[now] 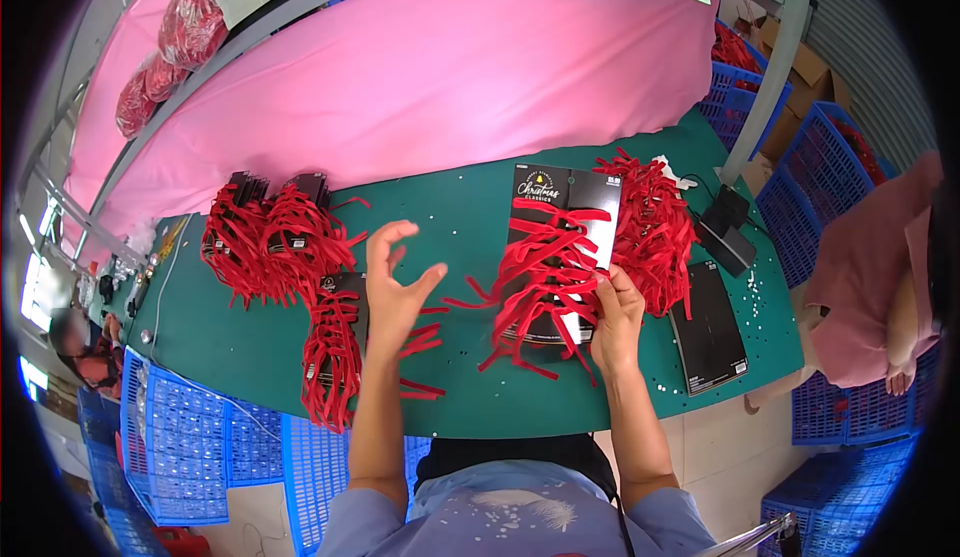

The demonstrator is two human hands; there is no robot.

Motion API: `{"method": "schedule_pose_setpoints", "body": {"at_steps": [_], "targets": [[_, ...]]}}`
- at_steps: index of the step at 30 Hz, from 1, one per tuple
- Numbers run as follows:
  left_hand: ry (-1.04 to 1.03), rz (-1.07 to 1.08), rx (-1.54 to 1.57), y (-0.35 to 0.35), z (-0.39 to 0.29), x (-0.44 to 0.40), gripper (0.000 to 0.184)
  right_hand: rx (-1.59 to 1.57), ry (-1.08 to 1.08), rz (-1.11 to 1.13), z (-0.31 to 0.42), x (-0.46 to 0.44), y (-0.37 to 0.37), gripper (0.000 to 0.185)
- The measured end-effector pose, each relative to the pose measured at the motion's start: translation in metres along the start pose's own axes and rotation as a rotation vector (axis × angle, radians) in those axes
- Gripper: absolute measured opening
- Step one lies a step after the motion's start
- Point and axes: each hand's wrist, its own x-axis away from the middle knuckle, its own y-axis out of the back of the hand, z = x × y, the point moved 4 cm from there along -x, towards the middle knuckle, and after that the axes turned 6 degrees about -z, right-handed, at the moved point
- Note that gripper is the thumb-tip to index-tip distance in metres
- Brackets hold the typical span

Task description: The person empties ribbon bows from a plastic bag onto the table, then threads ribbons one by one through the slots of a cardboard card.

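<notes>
My right hand [618, 319] grips the lower right edge of a black card [543, 189] that reads "Christmas Classics" and bears rows of red bows [550, 267]. My left hand [398, 282] is raised over the table with fingers curved apart, holding nothing. Below and beside it lies another card with red bows [335, 352]. Farther left are stacks of bow cards [285, 232]. A heap of loose red bows [655, 232] sits to the right, partly behind the held card. A plain black card [710, 329] lies near the table's right front edge.
The green table [470, 377] backs onto pink cloth [450, 67]. A black device [727, 232] stands at right. Blue crates [185, 437] flank the table. One person [870, 277] is at the right, another [85, 352] at the far left.
</notes>
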Motion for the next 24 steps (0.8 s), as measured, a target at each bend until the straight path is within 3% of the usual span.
{"method": "schedule_pose_setpoints", "body": {"at_steps": [3,5,10,13,19,22,24], "targets": [[-0.272,0.141,-0.049,-0.03,-0.045,0.019,0.03,0.031,0.022,0.01,-0.003,-0.001,0.004,0.016],[-0.17,0.195,0.011,-0.056,-0.053,0.029,0.015,0.029,0.029,0.01,0.0,0.001,0.0,0.015],[0.024,0.234,0.116,-0.07,-0.042,0.042,0.021,0.02,0.054,-0.028,0.002,0.001,0.0,0.013],[0.038,0.208,0.112,-0.067,-0.043,0.049,0.021,0.002,0.045,-0.018,-0.001,-0.001,0.003,0.013],[-0.079,0.233,-0.149,-0.068,-0.044,0.057,0.02,0.026,0.054,-0.023,0.002,0.001,-0.003,0.013],[-0.134,0.221,0.003,-0.071,-0.041,0.056,0.015,0.062,0.078,-0.027,0.0,0.0,-0.002,0.013],[0.121,0.161,0.161,-0.076,-0.037,0.058,0.014,0.086,0.094,-0.02,0.0,0.0,-0.004,0.013]]}}
